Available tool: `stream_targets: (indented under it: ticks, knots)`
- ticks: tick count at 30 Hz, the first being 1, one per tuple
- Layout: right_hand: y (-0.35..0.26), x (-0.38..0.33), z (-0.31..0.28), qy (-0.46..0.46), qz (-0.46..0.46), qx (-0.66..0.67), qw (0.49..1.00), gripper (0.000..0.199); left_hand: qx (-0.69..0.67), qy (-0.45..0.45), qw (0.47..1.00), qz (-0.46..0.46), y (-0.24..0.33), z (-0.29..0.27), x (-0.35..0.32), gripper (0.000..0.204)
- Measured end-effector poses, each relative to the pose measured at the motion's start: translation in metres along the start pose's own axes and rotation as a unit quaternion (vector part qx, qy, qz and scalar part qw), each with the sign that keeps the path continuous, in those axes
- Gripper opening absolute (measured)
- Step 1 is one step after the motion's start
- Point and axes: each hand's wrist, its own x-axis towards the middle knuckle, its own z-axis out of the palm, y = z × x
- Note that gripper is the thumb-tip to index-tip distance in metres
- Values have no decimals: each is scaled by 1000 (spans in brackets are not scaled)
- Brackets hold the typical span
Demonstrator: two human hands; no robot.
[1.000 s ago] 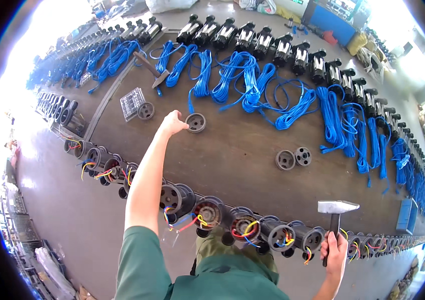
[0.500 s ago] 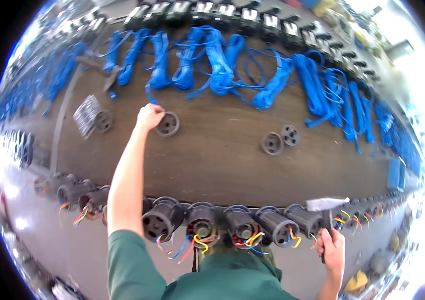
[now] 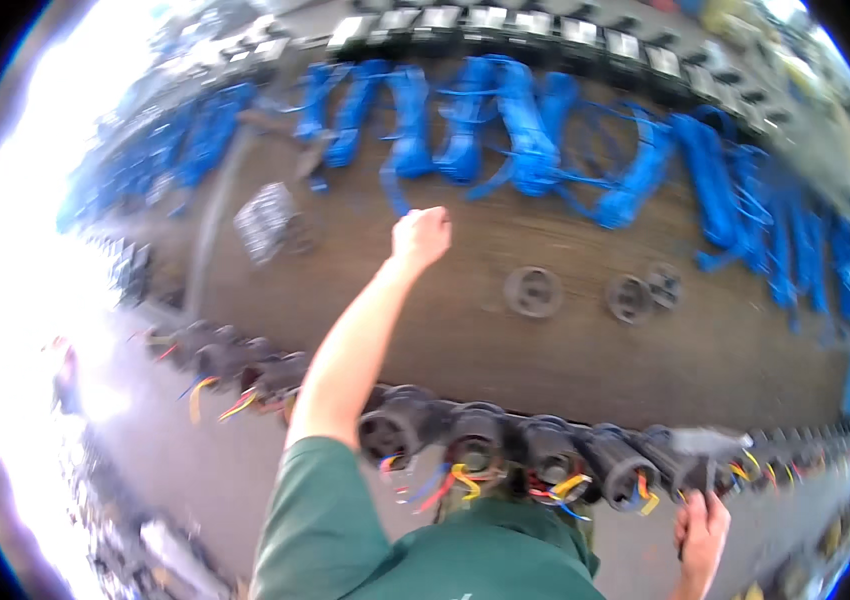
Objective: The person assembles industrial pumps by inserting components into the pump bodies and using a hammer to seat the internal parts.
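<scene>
My left hand [image 3: 423,237] is over the middle of the workbench, fingers curled, with nothing visible in them. The loose end of a blue cable bundle [image 3: 412,130] lies close behind it. To its right a dark round end cover [image 3: 533,292] lies on the bench, blurred and apart from the hand. My right hand [image 3: 702,535] grips the handle of a hammer [image 3: 710,440] at the front edge; its pale head covers part of a motor housing. Open motor housings [image 3: 477,440] with coloured wires line the edge before me.
Two more round covers [image 3: 630,298] lie together at the right. A clear plastic bag [image 3: 267,222] is at the left, near a second hammer [image 3: 310,158] lying by the cables. Blue bundles and a row of black labelled units [image 3: 505,35] run along the back.
The view has swung, shifting the scene rightward. The round cover that was at my left hand has slid right, away from it. My left hand has moved slightly right; the right still holds the hammer.
</scene>
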Motion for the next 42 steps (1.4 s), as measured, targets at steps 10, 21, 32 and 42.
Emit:
stream_targets:
  ticks: [10, 21, 32, 42]
  knots:
    - [10, 8, -8, 20, 25, -50, 998, 33, 63, 81, 864, -492, -172, -79, -72, 44]
    - [1, 12, 3, -21, 11, -90, 996, 36, -406, 215, 755, -468, -285, -40, -80, 23]
    - [-24, 4, 36, -8, 20, -41, 999, 26, -307, 40, 862, -400, -237, -66, -45, 18]
    - [-36, 8, 49, -80, -17, -53, 995, 26, -37, -26, 999, 6, -25, -64, -50, 36]
